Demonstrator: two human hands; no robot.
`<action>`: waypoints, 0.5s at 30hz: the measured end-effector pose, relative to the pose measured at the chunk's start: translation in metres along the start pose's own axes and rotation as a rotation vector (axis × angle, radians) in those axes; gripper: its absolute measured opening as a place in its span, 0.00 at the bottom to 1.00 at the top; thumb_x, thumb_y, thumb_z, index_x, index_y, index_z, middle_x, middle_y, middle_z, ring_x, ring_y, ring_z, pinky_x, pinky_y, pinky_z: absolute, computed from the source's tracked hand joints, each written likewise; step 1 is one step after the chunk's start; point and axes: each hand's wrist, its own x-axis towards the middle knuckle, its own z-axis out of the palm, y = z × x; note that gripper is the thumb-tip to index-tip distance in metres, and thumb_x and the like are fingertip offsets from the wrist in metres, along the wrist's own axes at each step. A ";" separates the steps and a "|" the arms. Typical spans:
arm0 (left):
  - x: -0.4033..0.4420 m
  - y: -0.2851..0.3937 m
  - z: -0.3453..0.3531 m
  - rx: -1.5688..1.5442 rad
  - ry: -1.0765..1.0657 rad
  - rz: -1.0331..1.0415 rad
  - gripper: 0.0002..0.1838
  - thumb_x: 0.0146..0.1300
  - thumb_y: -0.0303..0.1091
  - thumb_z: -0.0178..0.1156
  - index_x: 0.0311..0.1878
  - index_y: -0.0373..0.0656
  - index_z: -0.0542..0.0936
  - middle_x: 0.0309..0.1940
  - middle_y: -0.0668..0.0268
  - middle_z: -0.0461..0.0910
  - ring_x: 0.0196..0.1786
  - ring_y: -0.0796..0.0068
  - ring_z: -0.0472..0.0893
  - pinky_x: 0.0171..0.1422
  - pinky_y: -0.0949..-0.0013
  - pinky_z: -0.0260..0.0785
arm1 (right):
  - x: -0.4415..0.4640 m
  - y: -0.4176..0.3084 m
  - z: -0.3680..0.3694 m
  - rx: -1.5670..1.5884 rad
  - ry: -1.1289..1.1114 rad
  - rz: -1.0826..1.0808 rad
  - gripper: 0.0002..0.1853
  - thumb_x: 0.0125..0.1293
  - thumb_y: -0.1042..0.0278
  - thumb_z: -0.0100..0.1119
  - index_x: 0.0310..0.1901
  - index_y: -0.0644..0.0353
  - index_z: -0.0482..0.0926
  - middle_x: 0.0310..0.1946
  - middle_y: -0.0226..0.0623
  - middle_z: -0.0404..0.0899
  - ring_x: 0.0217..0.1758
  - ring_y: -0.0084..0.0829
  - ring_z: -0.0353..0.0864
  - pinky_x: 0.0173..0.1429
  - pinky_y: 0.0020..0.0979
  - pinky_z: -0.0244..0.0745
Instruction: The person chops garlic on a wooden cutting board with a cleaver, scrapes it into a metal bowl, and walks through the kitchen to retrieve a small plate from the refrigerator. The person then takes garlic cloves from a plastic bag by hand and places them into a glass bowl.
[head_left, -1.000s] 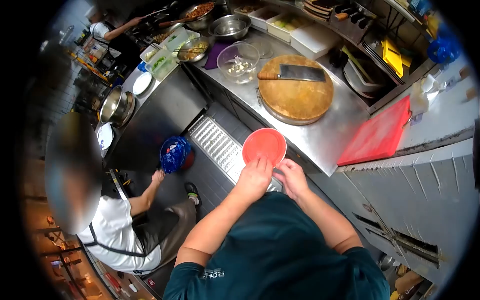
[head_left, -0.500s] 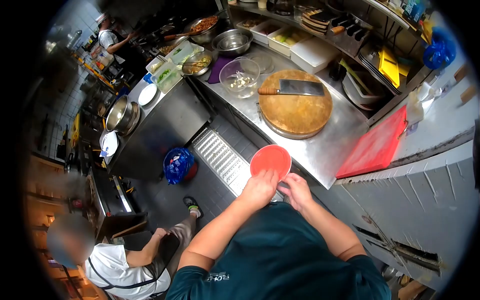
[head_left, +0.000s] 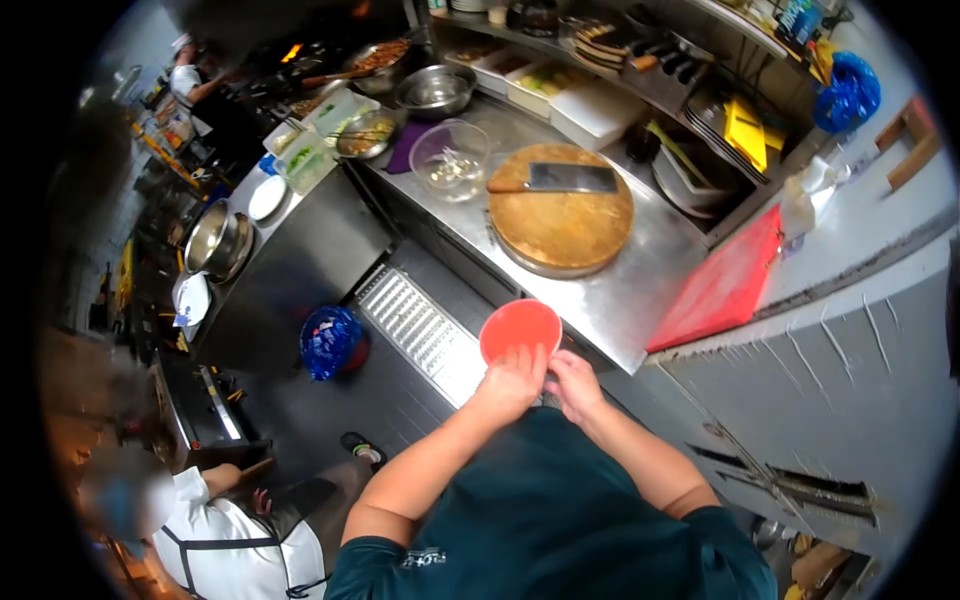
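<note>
A round red lid (head_left: 520, 325), seemingly plastic with a paler rim, is held in front of my body at the counter's edge. My left hand (head_left: 515, 380) grips its near side, fingers laid over the top face and thumb hidden. At the near right rim my right hand (head_left: 573, 385) is closed on the edge; part of its grip is hidden. Beyond the lid sits a thick round wooden chopping block (head_left: 560, 230). A cleaver (head_left: 573, 178) with a wooden handle lies flat across it. Left of the block stands a clear bowl (head_left: 420, 165) with small pale pieces inside.
A red board (head_left: 718, 285) leans at the right wall. White food tubs (head_left: 600, 113) line the counter's back. On the floor are a metal drain grate (head_left: 425, 330) and a blue-lined bin (head_left: 330, 343). A co-worker (head_left: 240, 535) is close at lower left; another person (head_left: 190, 80) stands farther back.
My view has turned slightly right, so the surroundings sit farther left. The nearby co-worker has shifted posture, and a flame shows at the back. My grip on the lid looks much the same.
</note>
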 end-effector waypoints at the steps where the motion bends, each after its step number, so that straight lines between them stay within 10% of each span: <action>1: -0.002 -0.001 0.005 0.004 0.036 0.024 0.25 0.56 0.30 0.57 0.57 0.25 0.75 0.41 0.45 0.81 0.42 0.52 0.84 0.43 0.61 0.80 | 0.000 0.000 0.001 0.003 0.007 0.006 0.05 0.71 0.71 0.57 0.40 0.62 0.79 0.41 0.36 0.80 0.47 0.29 0.81 0.52 0.33 0.81; 15: 0.000 0.001 -0.010 0.091 0.113 0.121 0.23 0.55 0.29 0.59 0.52 0.24 0.77 0.45 0.43 0.82 0.44 0.51 0.86 0.43 0.61 0.81 | -0.008 -0.002 0.008 0.058 0.006 -0.011 0.05 0.69 0.70 0.58 0.38 0.63 0.79 0.39 0.36 0.81 0.46 0.29 0.81 0.52 0.37 0.81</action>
